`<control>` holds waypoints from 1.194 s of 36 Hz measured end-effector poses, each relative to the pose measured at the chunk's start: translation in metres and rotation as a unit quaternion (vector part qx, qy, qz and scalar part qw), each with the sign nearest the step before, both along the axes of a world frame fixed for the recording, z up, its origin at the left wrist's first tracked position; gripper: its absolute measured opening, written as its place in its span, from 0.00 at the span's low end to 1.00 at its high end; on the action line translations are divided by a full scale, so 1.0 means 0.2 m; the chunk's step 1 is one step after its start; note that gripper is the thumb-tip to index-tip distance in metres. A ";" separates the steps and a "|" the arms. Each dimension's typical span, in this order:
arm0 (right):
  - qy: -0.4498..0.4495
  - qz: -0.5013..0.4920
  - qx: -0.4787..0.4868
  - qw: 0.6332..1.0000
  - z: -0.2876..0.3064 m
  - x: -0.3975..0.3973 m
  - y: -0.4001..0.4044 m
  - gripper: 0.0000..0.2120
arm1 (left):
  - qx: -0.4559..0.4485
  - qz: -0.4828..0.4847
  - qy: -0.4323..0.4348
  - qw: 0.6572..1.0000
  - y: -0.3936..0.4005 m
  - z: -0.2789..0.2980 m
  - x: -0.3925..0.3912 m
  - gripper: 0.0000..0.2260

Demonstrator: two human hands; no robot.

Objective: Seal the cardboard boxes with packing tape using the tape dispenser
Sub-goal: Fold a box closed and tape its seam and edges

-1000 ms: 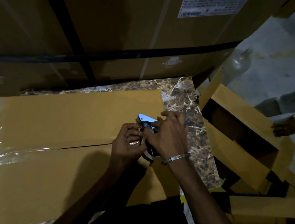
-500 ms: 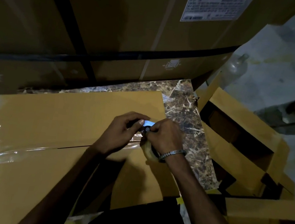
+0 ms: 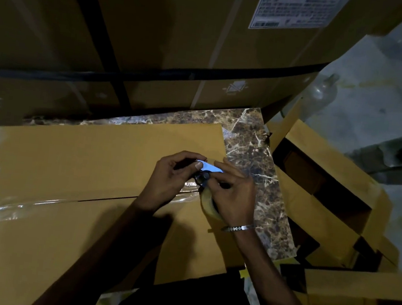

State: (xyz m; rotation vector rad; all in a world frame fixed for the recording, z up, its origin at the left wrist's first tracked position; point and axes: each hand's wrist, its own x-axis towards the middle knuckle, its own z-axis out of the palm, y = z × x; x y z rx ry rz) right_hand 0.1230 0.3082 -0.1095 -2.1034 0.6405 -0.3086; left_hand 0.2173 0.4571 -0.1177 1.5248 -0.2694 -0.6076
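Both hands on tape dispenser (image 3: 209,172) over cardboard box (image 3: 67,161) seam: right hand (image 3: 233,198) wrapped round roll, left hand (image 3: 175,177) pinching front end. Dispenser judged light, rigid; tape thin, clingy; hold by roll body.

Cardboard box (image 3: 72,162) on marble table (image 3: 254,143)

I am looking at a dim room. A tall stack of large brown cartons bound with black straps (image 3: 153,75) is filling the upper half of the frame, with a white printed label (image 3: 298,9) showing at the upper right. A brown marble-patterned slab with white veins (image 3: 254,143) is lying at the centre. A pale grey concrete floor (image 3: 381,80) is catching weak light at the upper right, where a clear plastic bottle (image 3: 321,93) is standing.
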 end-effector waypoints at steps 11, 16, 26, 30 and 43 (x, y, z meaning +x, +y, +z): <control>-0.076 0.011 -0.030 0.997 0.00 -0.01 0.01 0.05 | -0.002 0.017 0.008 1.000 0.02 -0.04 -0.01 0.07; -0.104 0.005 -0.054 0.993 0.00 -0.02 0.00 0.05 | 0.010 0.019 -0.002 1.000 0.02 -0.04 -0.01 0.07; -0.081 -0.019 -0.058 0.995 0.04 -0.01 0.03 0.06 | -0.006 0.038 0.004 0.999 0.02 -0.05 -0.04 0.08; -0.081 -0.012 -0.097 0.992 0.05 -0.01 0.06 0.05 | -0.030 0.079 0.020 0.996 0.01 -0.08 -0.07 0.09; -0.043 0.133 -0.174 0.975 0.12 0.04 -0.04 0.05 | -0.017 0.080 0.046 0.996 0.02 -0.07 -0.06 0.11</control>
